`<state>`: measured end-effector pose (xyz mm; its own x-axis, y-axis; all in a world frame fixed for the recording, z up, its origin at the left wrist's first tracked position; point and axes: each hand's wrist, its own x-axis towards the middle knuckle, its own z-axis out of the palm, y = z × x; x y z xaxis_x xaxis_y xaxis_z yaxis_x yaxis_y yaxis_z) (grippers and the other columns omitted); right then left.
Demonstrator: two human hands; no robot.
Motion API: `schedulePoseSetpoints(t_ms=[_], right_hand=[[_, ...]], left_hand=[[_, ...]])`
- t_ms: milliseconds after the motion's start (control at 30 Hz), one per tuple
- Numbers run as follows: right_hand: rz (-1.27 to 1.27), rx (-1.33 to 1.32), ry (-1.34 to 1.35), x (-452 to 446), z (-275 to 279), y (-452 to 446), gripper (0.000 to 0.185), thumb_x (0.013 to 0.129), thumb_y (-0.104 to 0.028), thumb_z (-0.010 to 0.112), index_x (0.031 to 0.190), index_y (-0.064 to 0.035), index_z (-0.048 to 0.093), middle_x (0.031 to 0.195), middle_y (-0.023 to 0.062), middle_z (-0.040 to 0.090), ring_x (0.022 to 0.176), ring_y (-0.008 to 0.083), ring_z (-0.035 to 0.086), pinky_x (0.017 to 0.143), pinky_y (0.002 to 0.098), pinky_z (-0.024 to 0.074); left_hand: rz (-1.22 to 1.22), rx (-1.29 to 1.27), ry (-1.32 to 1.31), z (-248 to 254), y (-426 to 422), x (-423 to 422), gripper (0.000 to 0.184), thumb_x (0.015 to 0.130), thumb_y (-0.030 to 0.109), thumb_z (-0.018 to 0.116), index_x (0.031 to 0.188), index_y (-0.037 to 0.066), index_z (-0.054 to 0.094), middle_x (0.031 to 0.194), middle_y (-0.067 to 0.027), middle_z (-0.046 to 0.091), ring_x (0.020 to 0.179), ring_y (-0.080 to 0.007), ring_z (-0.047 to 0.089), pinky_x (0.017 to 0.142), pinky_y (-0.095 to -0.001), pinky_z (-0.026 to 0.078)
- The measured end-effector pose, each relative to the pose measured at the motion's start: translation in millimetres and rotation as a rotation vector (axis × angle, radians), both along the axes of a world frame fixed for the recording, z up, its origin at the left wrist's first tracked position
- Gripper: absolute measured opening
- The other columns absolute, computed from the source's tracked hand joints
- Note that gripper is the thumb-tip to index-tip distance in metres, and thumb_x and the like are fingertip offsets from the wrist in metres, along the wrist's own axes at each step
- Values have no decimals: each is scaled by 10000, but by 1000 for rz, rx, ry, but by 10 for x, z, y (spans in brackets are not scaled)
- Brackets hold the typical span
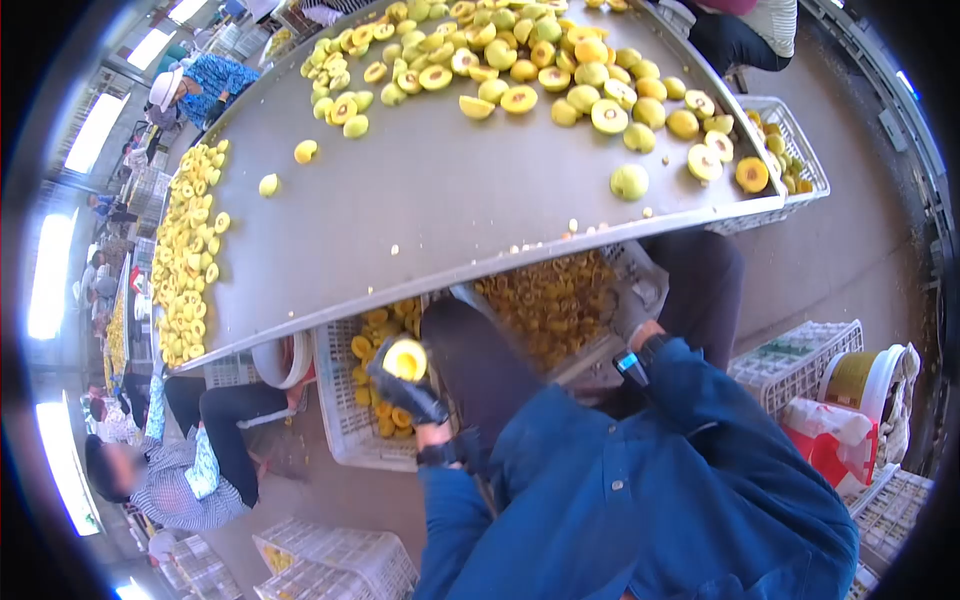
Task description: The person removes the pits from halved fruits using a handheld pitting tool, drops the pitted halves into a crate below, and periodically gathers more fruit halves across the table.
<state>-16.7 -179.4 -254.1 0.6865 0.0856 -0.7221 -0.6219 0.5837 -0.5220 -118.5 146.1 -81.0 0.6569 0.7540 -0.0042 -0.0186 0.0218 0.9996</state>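
Observation:
My left hand (408, 380), in a dark glove, holds a halved yellow fruit (405, 359) with its cut face up, above a white crate (340, 440) of yellow fruit halves. Near the edge of a second crate (550, 310), which holds brownish-yellow rings and scraps, is my right hand (630, 315) in a grey glove. Its fingers are blurred and partly hidden, so what it holds, if anything, cannot be made out. Both hands are below the front edge of the metal table (350, 230).
Whole and halved fruit (545, 60) lie across the table's far side, with cut pieces (185, 260) along its left edge. A person (180, 480) sits at the left. Crates (800, 360) and a white bucket (865, 385) stand at the right.

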Motion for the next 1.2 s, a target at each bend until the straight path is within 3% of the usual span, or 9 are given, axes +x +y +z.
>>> schedulePoseSetpoints(t_ms=[100, 200, 300, 433, 633, 733, 1033, 1133, 1200], right_hand=[[-81, 133, 51, -43, 266, -28, 236, 918, -241, 581, 709, -185, 487, 550, -33, 466, 444, 100, 450, 413, 251, 367], [141, 24, 5, -191, 524, 58, 203, 896, -277, 619, 756, -150, 546, 582, -22, 494, 439, 101, 451, 395, 249, 350], [418, -272, -48, -330, 976, 109, 237, 887, -317, 638, 858, -83, 608, 643, 8, 552, 446, 108, 471, 389, 262, 356], [355, -263, -61, -365, 787, 160, 225, 910, -278, 626, 974, -62, 637, 656, -20, 547, 493, 81, 485, 417, 257, 367], [275, -254, -71, -188, 905, 100, 356, 875, -286, 665, 1061, 16, 643, 761, 17, 620, 686, 108, 575, 588, 290, 464], [341, -341, -51, -127, 827, 159, 291, 885, -277, 665, 982, -2, 646, 715, 6, 592, 623, 96, 527, 539, 296, 420], [354, -250, -57, -177, 934, 222, 248, 918, -292, 641, 904, -47, 603, 563, -25, 506, 420, 65, 437, 389, 248, 327], [458, -289, -31, -191, 707, 230, 256, 928, -290, 631, 965, -38, 604, 602, 0, 548, 467, 91, 492, 427, 265, 375], [516, -319, -13, -271, 485, 230, 267, 935, -288, 624, 1006, -32, 605, 628, 17, 575, 499, 108, 529, 453, 275, 407]], left_hand=[[38, 603, 383, -991, 1215, -289, 378, 1017, 262, 448, 1202, -35, 593, 1196, -195, 621, 1102, -317, 581, 979, -417, 438], [92, 853, 424, -389, 1227, 129, 361, 992, 212, 489, 1244, -37, 558, 1255, -215, 583, 1172, -346, 549, 1025, -417, 407], [-158, 1028, 51, 255, 619, 1143, 362, 958, 113, 529, 1295, -18, 530, 1330, -201, 545, 1236, -322, 522, 1057, -392, 393], [-475, 1088, -85, 31, 155, 2738, 457, 930, 217, 604, 1316, -9, 509, 1357, -212, 506, 1307, -363, 441, 1097, -434, 344], [-463, 1285, 189, -358, -727, 4607, 715, 847, 559, 630, 1365, 82, 509, 1387, -230, 477, 1294, -411, 422, 1056, -477, 373], [-613, 1594, 466, -138, -1100, 4698, 662, 848, 610, 590, 1350, 182, 549, 1318, -209, 528, 1173, -413, 515, 972, -480, 437], [-1066, 1421, 103, -36, -914, 3624, 523, 881, 485, 623, 1311, 189, 585, 1276, -109, 570, 1177, -301, 536, 961, -450, 437], [-964, 1496, -182, -59, -589, 3812, 448, 861, 315, 696, 1270, 161, 593, 1275, -95, 588, 1151, -309, 559, 994, -442, 420], [-817, 1469, -4, 43, -372, 4275, 543, 884, 413, 630, 1347, 147, 528, 1327, -116, 532, 1206, -313, 506, 974, -451, 409]])
